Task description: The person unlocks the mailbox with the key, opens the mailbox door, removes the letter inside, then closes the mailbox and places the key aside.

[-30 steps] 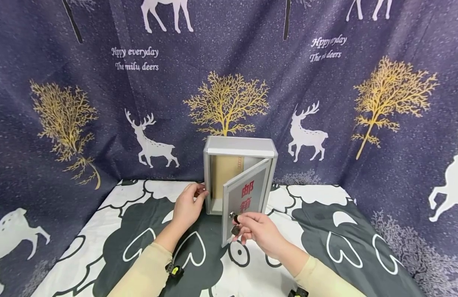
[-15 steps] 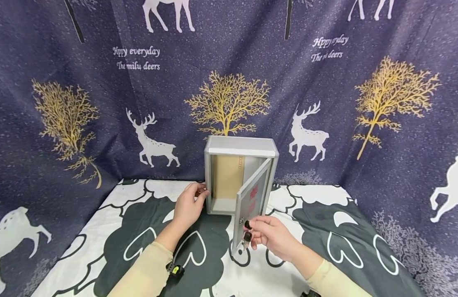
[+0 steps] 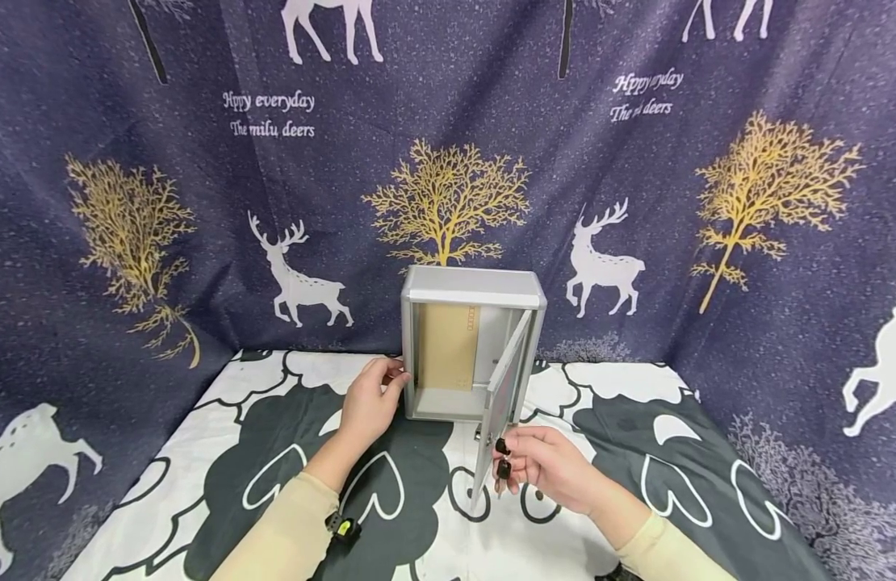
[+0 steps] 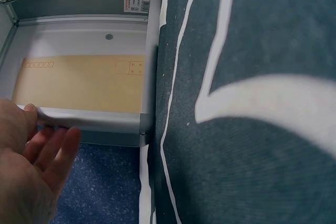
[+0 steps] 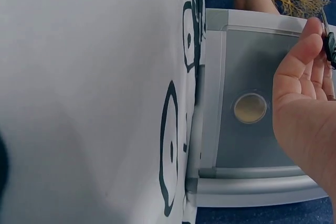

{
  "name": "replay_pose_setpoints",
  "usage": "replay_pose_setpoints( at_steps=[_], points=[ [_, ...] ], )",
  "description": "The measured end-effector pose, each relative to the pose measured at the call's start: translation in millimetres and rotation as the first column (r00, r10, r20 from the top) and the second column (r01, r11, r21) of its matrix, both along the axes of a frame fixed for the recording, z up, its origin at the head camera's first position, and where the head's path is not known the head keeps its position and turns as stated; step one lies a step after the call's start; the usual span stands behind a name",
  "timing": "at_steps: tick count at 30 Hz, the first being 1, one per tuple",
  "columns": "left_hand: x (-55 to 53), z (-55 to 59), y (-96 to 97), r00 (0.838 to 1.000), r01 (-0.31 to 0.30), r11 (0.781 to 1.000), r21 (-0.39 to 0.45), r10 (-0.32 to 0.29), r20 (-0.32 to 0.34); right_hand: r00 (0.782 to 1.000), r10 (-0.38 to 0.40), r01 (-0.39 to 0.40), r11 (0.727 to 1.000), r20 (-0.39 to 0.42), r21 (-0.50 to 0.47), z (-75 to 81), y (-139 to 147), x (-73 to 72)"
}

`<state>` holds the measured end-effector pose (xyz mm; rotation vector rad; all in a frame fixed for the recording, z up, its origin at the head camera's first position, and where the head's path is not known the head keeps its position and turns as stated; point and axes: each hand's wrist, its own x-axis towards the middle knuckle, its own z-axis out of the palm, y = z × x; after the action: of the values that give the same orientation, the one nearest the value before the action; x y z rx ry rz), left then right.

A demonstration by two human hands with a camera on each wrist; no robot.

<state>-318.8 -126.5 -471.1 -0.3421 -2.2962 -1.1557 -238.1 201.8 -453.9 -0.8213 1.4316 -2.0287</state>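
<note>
Mailbox (image 3: 473, 282) stands on the cloud-print cloth (image 3: 448, 557), its door (image 3: 496, 403) swung out toward six o'clock, an envelope (image 3: 448, 347) inside. The left hand (image 3: 370, 403), fingers loose, touches its nine-o'clock side; at five o'clock, the right hand (image 3: 546, 464) pinches a black-headed key (image 3: 502, 445).

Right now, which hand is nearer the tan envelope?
Left. The left hand touches the box wall beside the tan envelope; the right hand holds keys out by the open door.

I see the silver rectangular metal box (image 3: 473, 282) on a black-and-white printed cloth (image 3: 288, 411), a navy fabric curtain (image 3: 448, 97) behind, a tan rectangular paper envelope (image 3: 444, 347) inside at left, black-headed metal keys (image 3: 503, 470) before the box's right side.
</note>
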Motion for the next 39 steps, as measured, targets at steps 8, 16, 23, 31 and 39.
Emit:
replay_pose_setpoints(
  at_steps=[8,16,23,31,39],
  points=[
    [0.7,0.5,0.3,1.0,0.005,1.0,0.002,-0.005,0.007,1.0,0.027,-0.027,0.999,0.002,0.02,1.0,11.0,-1.0],
    [0.7,1.4,0.0,1.0,0.004,1.0,-0.007,-0.003,0.016,0.998,0.061,-0.06,0.997,-0.006,0.043,2.3,19.8,-3.6],
    [1.6,2.5,-0.1,1.0,0.008,1.0,0.004,-0.008,0.024,0.993,0.122,-0.122,0.992,0.0,0.017,4.2,27.5,-6.4],
    [2.0,2.3,-0.6,1.0,0.004,1.0,0.0,-0.004,0.015,0.988,0.154,-0.153,0.988,-0.004,0.033,6.1,34.7,-8.7],
    [1.8,2.8,-0.2,1.0,0.001,1.0,-0.003,-0.001,0.014,0.986,0.166,-0.166,0.986,0.005,0.033,6.6,39.9,-10.4]
  ],
)
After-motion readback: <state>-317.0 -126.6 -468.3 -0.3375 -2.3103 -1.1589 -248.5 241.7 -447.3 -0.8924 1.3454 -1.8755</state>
